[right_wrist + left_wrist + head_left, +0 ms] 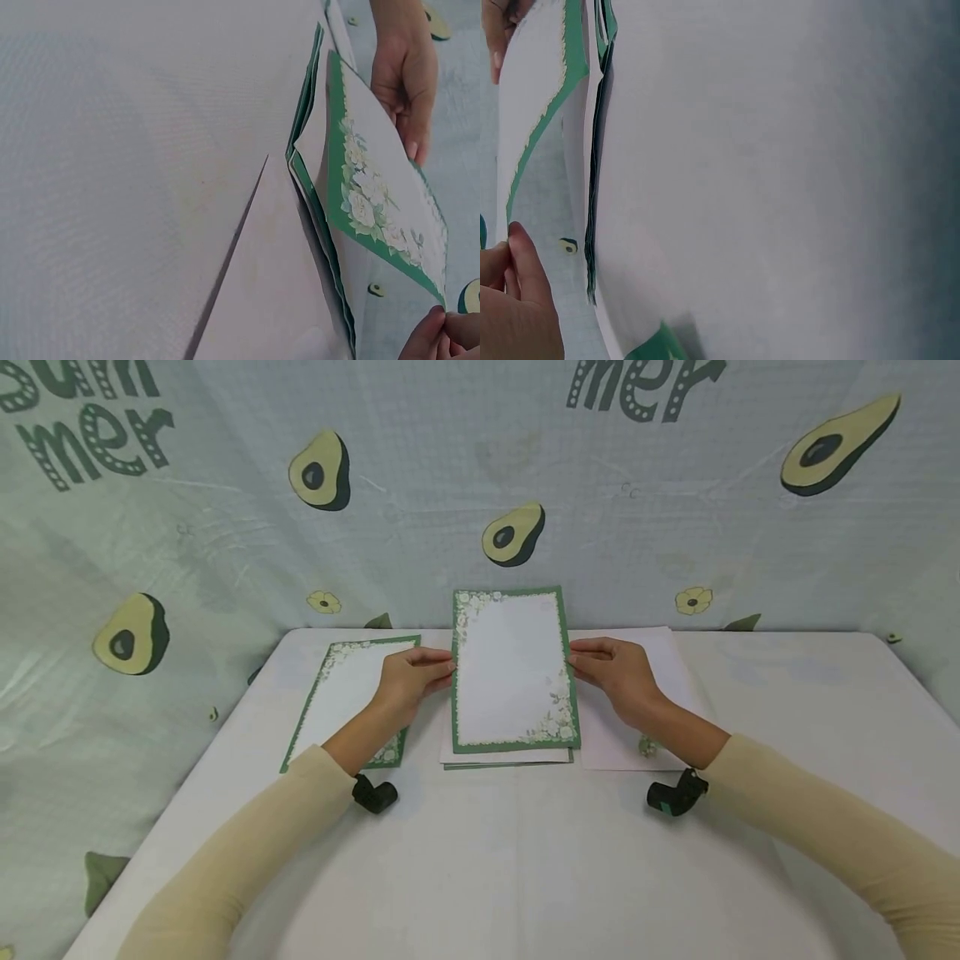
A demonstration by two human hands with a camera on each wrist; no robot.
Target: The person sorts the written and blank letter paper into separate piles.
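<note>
Progress: left sheet (348, 685) and right sheet (611, 743) lie flat on the tabletop (517, 860); middle sheet (513, 668) is raised over the stack (480, 758), not yet laid down.
Remaining: in my judgement, settling the middle sheet; the stack's count cannot be told.
Left sheet: rectangular paper, white field, green border, pale flowers; partly hidden behind the left hand (411, 678).
Left hand: fingers pinch the middle sheet's left edge.
Middle sheet: thin, bowed, tilted; green border, flowers at opposite corners.
Stack: white and green-edged layers, edges uneven.
Right hand (611, 672): fingers pinch the opposite edge.
Right sheet: pale, smooth, small floral motif.
</note>
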